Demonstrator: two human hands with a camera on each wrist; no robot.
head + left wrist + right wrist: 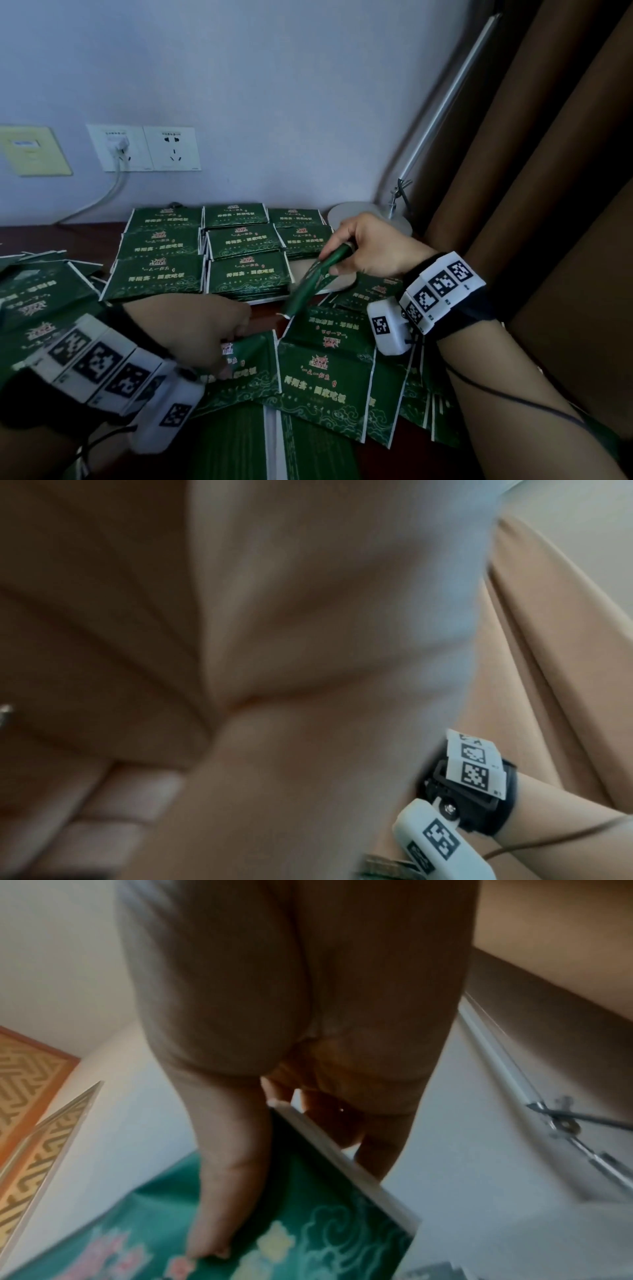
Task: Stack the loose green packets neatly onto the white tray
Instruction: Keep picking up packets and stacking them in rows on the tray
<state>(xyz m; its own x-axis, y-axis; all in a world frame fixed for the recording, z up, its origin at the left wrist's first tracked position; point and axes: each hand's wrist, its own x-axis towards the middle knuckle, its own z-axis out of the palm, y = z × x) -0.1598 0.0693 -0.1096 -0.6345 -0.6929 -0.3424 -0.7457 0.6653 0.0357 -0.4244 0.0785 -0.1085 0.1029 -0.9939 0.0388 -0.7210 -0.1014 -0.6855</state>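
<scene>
Head view alone shows right hand (pixel 373 246) and left hand (pixel 202 329) each pinching a packet (pixel 308 281)

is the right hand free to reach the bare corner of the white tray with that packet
Probably yes. The right hand grips a packet just above the bare corner of the white tray, with nothing between them. The left hand is lower down, on the loose packets, out of the way.
</scene>
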